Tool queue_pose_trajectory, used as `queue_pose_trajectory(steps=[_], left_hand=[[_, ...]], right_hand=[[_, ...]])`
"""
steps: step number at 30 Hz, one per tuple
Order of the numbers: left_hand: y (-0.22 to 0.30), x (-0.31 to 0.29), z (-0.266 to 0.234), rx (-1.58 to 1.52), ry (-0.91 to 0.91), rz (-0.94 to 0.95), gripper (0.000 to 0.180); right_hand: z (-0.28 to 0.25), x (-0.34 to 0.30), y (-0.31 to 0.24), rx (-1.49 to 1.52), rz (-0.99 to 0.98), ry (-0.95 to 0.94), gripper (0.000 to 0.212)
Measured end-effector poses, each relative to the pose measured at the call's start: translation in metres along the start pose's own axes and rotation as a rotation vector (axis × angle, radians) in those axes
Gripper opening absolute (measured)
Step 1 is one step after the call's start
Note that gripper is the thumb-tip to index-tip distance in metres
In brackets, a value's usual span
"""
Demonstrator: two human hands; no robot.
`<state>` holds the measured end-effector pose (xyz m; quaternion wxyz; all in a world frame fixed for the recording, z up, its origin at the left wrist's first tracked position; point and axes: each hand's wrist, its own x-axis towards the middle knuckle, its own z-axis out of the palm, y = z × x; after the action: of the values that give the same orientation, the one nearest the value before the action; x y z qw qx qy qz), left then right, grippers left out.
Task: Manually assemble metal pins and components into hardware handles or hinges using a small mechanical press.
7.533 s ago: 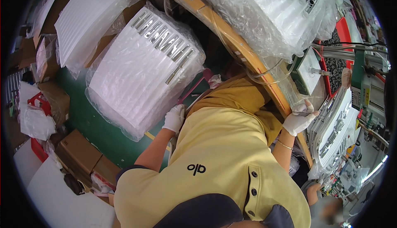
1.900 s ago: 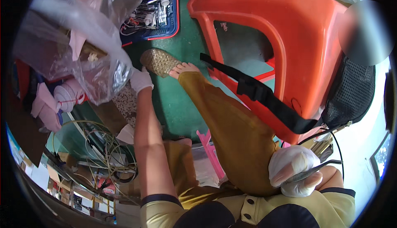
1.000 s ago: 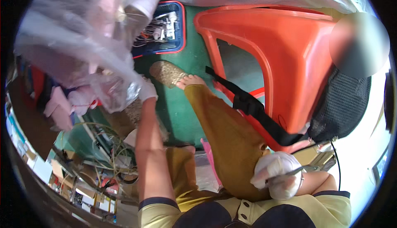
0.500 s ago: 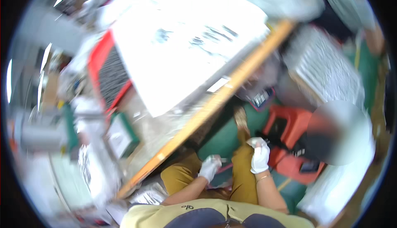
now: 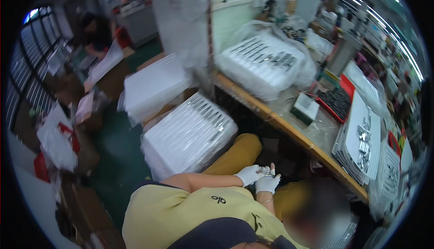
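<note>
Short dark lettering (image 5: 219,199) is printed on the chest of the pale yellow fabric shirt (image 5: 190,208). The white-gloved left hand (image 5: 249,175) and white-gloved right hand (image 5: 267,184) are together in front of the shirt, fingers partly bent, with a small, slim, silver metal piece (image 5: 269,175) located between them; at this size and blur, which hand is clamped on it cannot be told. The plastic-wrapped white foam tray stack (image 5: 174,145), bearing silver tubes (image 5: 209,113), stands left of the hands.
</note>
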<state>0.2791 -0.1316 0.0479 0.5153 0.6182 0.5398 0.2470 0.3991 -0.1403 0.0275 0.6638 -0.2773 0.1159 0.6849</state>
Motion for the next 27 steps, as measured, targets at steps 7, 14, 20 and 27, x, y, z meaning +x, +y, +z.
queue_pose_trajectory(steps=[7,14,20,27], left_hand=[[-0.006,0.053,0.042,-0.286,-0.389,-0.182,0.061],[-0.118,0.148,0.126,0.682,-0.915,-0.233,0.052],[-0.039,0.32,0.114,0.539,-0.872,-0.144,0.048],[-0.051,0.258,0.097,0.109,-0.715,-0.353,0.044]], right_hand=[[0.025,-0.009,-0.082,-0.081,-0.389,0.23,0.061],[-0.009,0.024,-0.126,-1.073,-0.732,0.341,0.049],[0.068,0.045,-0.117,-1.377,-0.614,-0.068,0.039],[0.128,0.047,-0.145,-1.358,-0.44,-0.273,0.05]])
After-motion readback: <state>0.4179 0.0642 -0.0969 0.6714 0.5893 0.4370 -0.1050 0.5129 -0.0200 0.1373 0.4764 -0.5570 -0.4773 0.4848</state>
